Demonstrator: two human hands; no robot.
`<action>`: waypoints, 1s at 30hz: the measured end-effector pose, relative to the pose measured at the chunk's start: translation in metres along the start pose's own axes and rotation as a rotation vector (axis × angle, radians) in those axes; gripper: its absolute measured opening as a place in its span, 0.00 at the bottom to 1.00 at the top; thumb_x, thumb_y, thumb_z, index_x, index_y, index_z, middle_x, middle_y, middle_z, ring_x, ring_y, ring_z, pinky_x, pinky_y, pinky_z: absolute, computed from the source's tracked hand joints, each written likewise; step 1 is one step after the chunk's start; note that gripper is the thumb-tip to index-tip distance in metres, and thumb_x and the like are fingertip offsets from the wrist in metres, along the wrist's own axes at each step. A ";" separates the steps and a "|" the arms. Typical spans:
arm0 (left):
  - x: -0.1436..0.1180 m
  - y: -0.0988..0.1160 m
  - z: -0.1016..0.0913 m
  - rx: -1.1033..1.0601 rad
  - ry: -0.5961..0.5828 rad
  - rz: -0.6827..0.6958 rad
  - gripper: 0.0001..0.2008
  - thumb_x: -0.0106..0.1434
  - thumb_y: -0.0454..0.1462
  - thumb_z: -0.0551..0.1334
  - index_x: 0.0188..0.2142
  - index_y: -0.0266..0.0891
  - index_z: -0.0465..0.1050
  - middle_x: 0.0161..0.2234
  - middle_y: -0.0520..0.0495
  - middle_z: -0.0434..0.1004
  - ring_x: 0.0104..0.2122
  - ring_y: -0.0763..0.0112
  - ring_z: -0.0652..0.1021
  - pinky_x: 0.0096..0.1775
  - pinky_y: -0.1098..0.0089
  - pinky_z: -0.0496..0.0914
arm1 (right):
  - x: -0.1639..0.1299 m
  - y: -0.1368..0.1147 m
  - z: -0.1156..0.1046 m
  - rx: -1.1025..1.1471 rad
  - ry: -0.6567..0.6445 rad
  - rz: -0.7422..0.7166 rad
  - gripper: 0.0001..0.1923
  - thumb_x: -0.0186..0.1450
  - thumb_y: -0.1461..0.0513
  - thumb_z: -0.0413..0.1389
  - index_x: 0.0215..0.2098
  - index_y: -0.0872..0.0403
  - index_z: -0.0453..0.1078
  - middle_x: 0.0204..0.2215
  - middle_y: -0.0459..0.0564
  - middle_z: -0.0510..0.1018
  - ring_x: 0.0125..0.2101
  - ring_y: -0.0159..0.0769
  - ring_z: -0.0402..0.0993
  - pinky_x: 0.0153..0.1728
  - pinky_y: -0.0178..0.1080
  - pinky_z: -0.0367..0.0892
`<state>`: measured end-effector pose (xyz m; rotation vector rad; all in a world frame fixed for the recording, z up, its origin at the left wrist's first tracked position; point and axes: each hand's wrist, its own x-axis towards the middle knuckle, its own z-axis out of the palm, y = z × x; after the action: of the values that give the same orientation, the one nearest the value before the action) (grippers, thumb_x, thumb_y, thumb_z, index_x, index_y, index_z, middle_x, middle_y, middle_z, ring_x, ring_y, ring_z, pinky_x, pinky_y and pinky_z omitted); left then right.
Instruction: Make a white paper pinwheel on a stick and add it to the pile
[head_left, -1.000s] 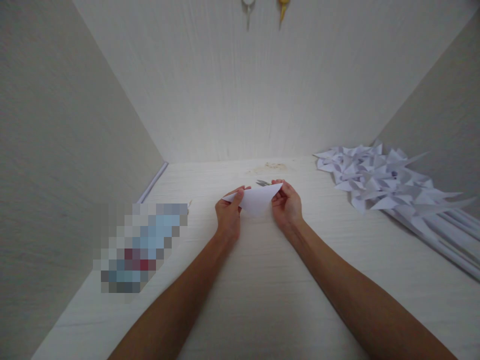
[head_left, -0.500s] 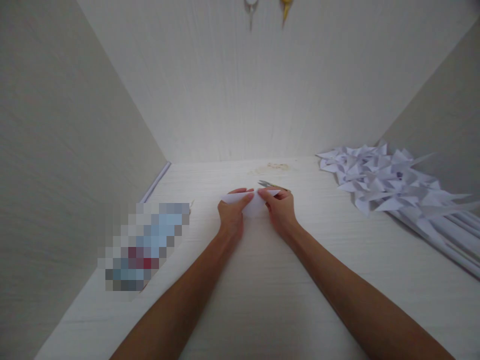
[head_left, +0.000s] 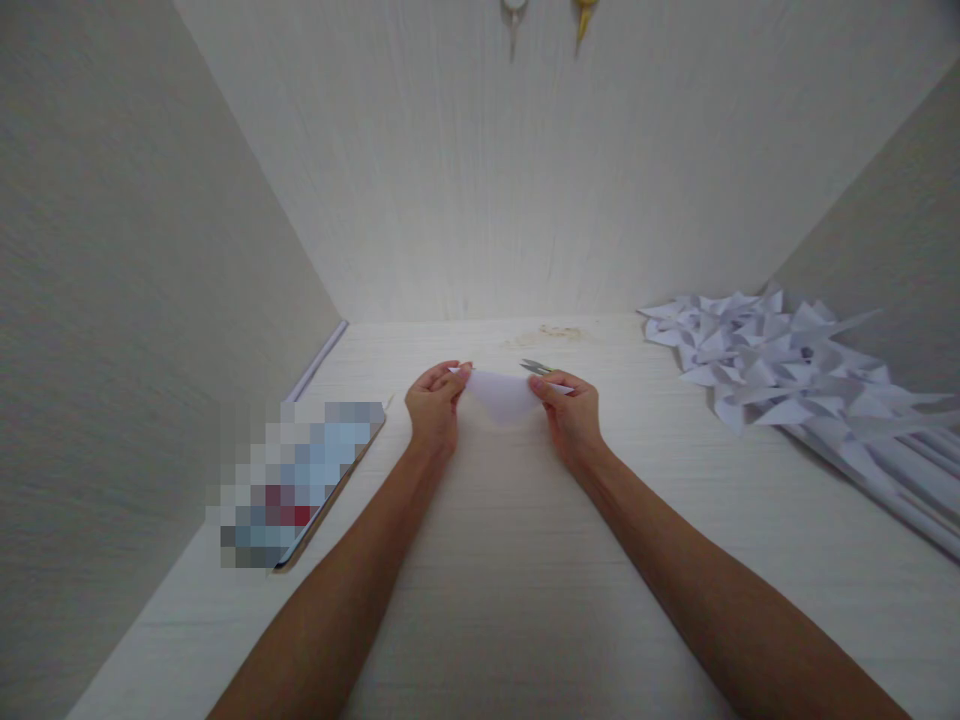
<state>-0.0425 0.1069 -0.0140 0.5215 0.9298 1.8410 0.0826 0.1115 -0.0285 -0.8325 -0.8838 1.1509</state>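
The left fingers (head_left: pixel 463 375) pinch one end of a piece of white paper (head_left: pixel 501 398) and the right fingers (head_left: pixel 538 386) pinch the other, so it spans the gap between them above the table (head_left: pixel 480 570). It should be very light and bendy, easily creased or torn; a soft pinch at both ends looks the safest hold. Just beyond the right fingers lie scissors (head_left: pixel 535 367), partly hidden; well to their right, pointed paper shapes (head_left: pixel 750 350).
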 end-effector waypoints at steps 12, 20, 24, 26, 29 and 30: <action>0.013 0.011 -0.014 -0.100 0.015 0.001 0.08 0.48 0.37 0.66 0.28 0.37 0.71 0.25 0.51 0.77 0.27 0.79 0.75 0.33 0.78 0.67 | 0.004 -0.005 -0.001 0.220 0.140 0.115 0.10 0.37 0.63 0.65 0.11 0.54 0.67 0.15 0.42 0.69 0.21 0.27 0.64 0.25 0.34 0.60; 0.007 -0.009 -0.007 0.258 -0.130 0.038 0.13 0.37 0.41 0.70 0.20 0.35 0.73 0.19 0.52 0.73 0.20 0.77 0.70 0.25 0.75 0.64 | -0.002 -0.001 0.002 -0.035 -0.076 0.061 0.07 0.42 0.62 0.63 0.13 0.55 0.69 0.14 0.42 0.70 0.19 0.27 0.61 0.24 0.34 0.57; 0.014 0.002 -0.018 0.382 -0.185 -0.019 0.13 0.40 0.44 0.68 0.19 0.35 0.73 0.15 0.53 0.69 0.16 0.77 0.67 0.19 0.75 0.59 | -0.004 -0.002 0.001 -0.265 -0.301 0.096 0.07 0.45 0.61 0.60 0.14 0.55 0.69 0.14 0.41 0.68 0.18 0.26 0.59 0.21 0.33 0.53; 0.011 0.004 -0.018 0.484 -0.249 -0.044 0.13 0.42 0.44 0.67 0.17 0.35 0.73 0.13 0.53 0.68 0.14 0.77 0.65 0.18 0.75 0.57 | -0.004 -0.003 0.001 -0.347 -0.401 0.097 0.06 0.47 0.61 0.59 0.16 0.55 0.69 0.14 0.41 0.67 0.17 0.26 0.58 0.20 0.33 0.52; 0.003 0.002 -0.015 0.646 -0.359 -0.032 0.11 0.44 0.41 0.65 0.15 0.35 0.72 0.13 0.52 0.66 0.14 0.77 0.65 0.18 0.74 0.56 | -0.005 -0.002 0.001 -0.380 -0.473 0.112 0.08 0.49 0.59 0.57 0.17 0.55 0.68 0.14 0.41 0.66 0.17 0.26 0.57 0.19 0.32 0.52; 0.001 0.001 -0.013 0.674 -0.384 -0.016 0.11 0.45 0.40 0.65 0.14 0.36 0.71 0.14 0.52 0.66 0.15 0.76 0.65 0.18 0.74 0.56 | -0.005 -0.002 0.001 -0.380 -0.471 0.118 0.09 0.49 0.59 0.57 0.16 0.55 0.67 0.13 0.40 0.65 0.16 0.25 0.56 0.18 0.32 0.51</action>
<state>-0.0529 0.1029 -0.0217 1.2243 1.2645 1.3079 0.0818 0.1066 -0.0273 -0.9441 -1.4915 1.3311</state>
